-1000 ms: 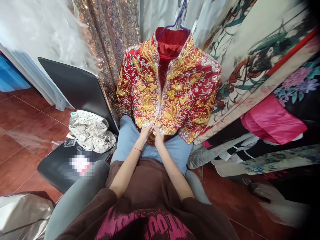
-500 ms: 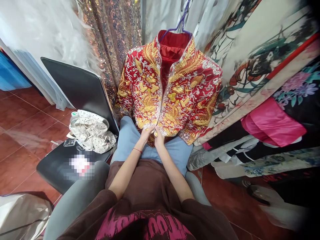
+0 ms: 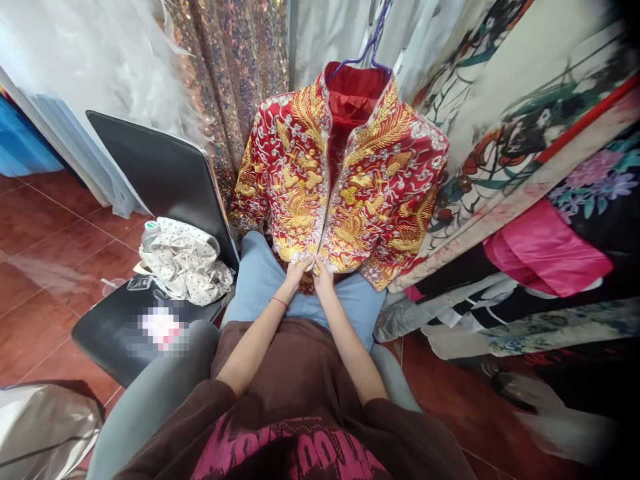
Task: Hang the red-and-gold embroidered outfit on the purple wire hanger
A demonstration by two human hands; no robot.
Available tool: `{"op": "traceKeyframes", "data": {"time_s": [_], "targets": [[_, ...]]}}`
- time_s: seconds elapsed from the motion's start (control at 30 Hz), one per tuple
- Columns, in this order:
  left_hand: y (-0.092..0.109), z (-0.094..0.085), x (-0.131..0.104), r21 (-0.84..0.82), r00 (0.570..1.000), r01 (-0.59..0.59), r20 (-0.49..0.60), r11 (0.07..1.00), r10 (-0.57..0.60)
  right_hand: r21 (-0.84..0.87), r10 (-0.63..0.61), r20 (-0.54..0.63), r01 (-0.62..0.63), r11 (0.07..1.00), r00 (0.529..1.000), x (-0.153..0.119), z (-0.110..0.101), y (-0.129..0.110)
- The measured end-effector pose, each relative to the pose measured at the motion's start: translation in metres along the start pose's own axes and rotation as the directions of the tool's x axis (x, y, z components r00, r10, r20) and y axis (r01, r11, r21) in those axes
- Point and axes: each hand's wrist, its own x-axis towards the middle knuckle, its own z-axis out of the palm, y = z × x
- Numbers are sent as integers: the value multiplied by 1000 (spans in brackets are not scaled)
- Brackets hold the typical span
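A red jacket point(image 3: 357, 193) with gold and silver embroidery hangs from a purple hanger point(image 3: 373, 48) in front of me, its lower part over my knees. Its front edges stand apart at the collar and come together lower down. My left hand point(image 3: 299, 270) pinches the bottom hem at the front edge. Close beside it, my right hand point(image 3: 323, 272) grips the hem on the other side of the front opening. Both hands are closed, and the fingertips are partly hidden by the cloth.
A black chair point(image 3: 160, 167) on the left bears a dotted white cloth bundle point(image 3: 185, 260) and small items. A sequined fabric point(image 3: 237, 73) hangs behind the jacket. Several patterned garments point(image 3: 485, 147) hang at the right. A pale bag point(image 3: 47, 427) lies at the lower left.
The jacket's collar and shoulders have shifted slightly right in view. Both hands have moved a little right and down with the hem, still holding it.
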Motion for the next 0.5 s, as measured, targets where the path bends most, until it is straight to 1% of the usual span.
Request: {"op": "traceKeyframes", "data": {"time_s": [0.1, 0.2, 0.33, 0.43, 0.5], "targets": [[-2, -8, 4, -9, 999, 34, -21, 999, -34, -43, 75, 8, -74, 996, 997, 2, -2, 1], [-3, -14, 8, -60, 997, 63, -33, 996, -65, -68, 127, 31, -125, 990, 991, 2, -3, 4], [-4, -15, 12, -111, 992, 123, -24, 986, -126, -74, 121, 37, -118, 990, 992, 0, -3, 9], [-9, -17, 13, -85, 993, 116, -16, 990, -117, -107, 105, 14, -103, 989, 994, 2, -4, 10], [-13, -20, 14, -49, 994, 105, -26, 993, -106, -162, 131, -1, -130, 978, 991, 4, -5, 9]]}}
